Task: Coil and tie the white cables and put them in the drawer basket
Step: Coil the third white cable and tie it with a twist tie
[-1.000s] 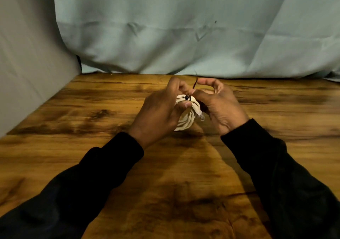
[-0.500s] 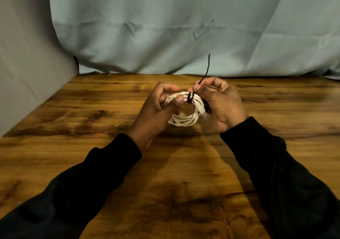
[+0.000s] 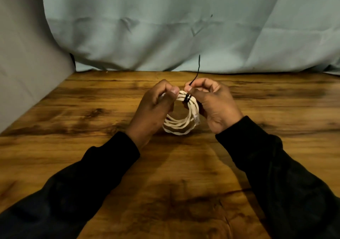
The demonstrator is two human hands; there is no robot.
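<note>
A coiled white cable (image 3: 179, 124) hangs between both hands just above the wooden table (image 3: 92, 121). A thin black tie (image 3: 187, 98) is wrapped twice round the top of the coil, and its free end (image 3: 198, 67) sticks up toward the curtain. My left hand (image 3: 156, 108) grips the coil's upper left side, thumb on top. My right hand (image 3: 211, 104) pinches the black tie at the wrap, its other fingers curled behind the coil. A plug end of the cable (image 3: 196, 117) shows beside my right palm. No drawer basket is in view.
A pale blue curtain (image 3: 165, 27) hangs along the table's far edge. A grey panel (image 3: 27, 73) closes off the left side. My dark sleeves (image 3: 276, 174) reach in from the bottom corners.
The coil has turned to face me and opened out. The tie's free end has risen and now stands up long above my right hand. Both hands have shifted slightly apart.
</note>
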